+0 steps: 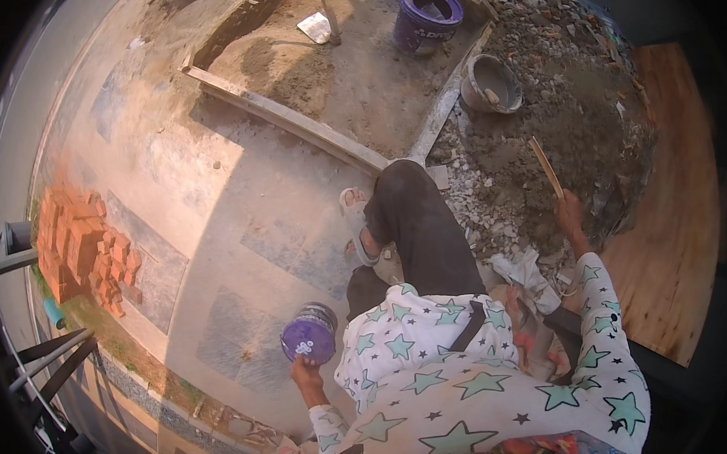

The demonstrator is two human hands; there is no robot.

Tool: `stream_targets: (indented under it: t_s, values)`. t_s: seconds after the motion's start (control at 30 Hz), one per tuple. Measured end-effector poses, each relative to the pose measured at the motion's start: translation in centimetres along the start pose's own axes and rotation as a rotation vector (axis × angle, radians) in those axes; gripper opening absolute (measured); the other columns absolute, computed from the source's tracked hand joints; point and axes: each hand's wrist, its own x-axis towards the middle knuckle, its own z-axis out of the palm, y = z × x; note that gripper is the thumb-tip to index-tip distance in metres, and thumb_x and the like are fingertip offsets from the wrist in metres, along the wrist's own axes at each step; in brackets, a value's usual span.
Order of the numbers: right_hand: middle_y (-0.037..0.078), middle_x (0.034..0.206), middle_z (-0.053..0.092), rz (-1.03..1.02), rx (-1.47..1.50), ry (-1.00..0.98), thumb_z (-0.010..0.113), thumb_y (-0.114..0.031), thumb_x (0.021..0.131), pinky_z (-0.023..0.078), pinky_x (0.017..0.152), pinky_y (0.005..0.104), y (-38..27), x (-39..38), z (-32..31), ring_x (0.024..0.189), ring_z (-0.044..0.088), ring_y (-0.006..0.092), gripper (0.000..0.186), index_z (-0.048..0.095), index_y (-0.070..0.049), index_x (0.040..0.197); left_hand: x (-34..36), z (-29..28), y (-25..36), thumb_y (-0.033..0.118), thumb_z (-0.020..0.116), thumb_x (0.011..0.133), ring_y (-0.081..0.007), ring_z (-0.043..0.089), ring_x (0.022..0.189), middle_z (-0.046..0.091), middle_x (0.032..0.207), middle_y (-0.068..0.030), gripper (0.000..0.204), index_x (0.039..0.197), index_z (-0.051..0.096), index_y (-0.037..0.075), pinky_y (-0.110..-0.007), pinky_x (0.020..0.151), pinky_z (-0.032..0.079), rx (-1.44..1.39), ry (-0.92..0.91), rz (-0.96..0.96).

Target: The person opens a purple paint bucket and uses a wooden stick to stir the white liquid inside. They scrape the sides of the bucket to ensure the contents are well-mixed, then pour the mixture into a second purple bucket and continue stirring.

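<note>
paving (180, 187): purple bucket (312, 335) beyond left grip (308, 378), curled against it; right grip (570, 214) clenches stick (546, 166).

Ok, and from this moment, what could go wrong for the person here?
The left hand seems to hold the small purple pail only at its near edge, so it might slip.

The right hand holds a wooden stick out over the rubble pile; a careless swing could perhaps knock loose bits.

The sandals show bare skin near the wooden frame, so a stubbed toe seems possible.
</note>
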Motion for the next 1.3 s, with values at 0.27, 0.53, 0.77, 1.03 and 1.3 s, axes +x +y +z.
stream_targets:
  t_s: [0.27,0.53,0.77,1.03,1.3]
  values:
    - [0.004,0.062,0.056,-0.089,0.154,0.175,0.045,-0.015,0.092,0.043,0.051,0.034,-9.0,12.5,-5.3,0.052,0.054,0.0152,0.021,0.063,-0.005,0.095,2.0,1.9,-1.6,0.017,0.054,0.098,-0.0155,0.049,0.057,0.05,0.067,-0.0009,0.016,0.085,0.053,0.008,-0.031,0.052,0.044,-0.002,0.026,0.019]
    - [0.001,0.06,0.056,-0.118,0.391,0.083,0.044,-0.014,0.09,0.042,0.046,0.0296,-16.8,15.4,-2.8,0.047,0.052,0.0117,0.024,0.065,-0.006,0.097,2.7,6.2,-1.4,0.016,0.056,0.097,-0.0134,0.048,0.055,0.05,0.066,-0.0015,0.014,0.086,0.053,0.008,-0.028,0.049,0.042,0.068,0.061,0.08]
    - [0.001,0.057,0.05,-0.013,0.476,0.142,0.045,-0.011,0.089,0.038,0.045,0.0288,-9.1,19.7,1.3,0.048,0.049,0.0108,0.02,0.063,-0.004,0.093,2.8,14.8,1.3,0.017,0.06,0.094,-0.0129,0.047,0.052,0.049,0.064,-0.0019,0.018,0.082,0.054,0.005,-0.026,0.044,0.039,0.15,0.118,0.157]
    - [0.003,0.059,0.051,0.348,0.407,0.313,0.049,-0.009,0.091,0.04,0.05,0.0326,2.6,30.4,5.0,0.052,0.052,0.013,0.015,0.063,-0.002,0.089,-2.3,31.0,10.4,0.015,0.06,0.093,-0.0118,0.046,0.049,0.049,0.062,-0.0017,0.019,0.078,0.052,0.005,-0.026,0.043,0.038,0.373,0.205,0.337]
    - [0.008,0.067,0.055,0.488,0.233,0.311,0.049,-0.008,0.09,0.043,0.055,0.0355,7.3,46.2,4.1,0.059,0.055,0.0166,0.016,0.063,-0.001,0.094,-7.0,55.0,22.8,0.022,0.062,0.091,-0.0153,0.047,0.052,0.051,0.064,-0.0039,0.019,0.089,0.06,0.004,-0.03,0.046,0.042,0.728,0.161,0.443]
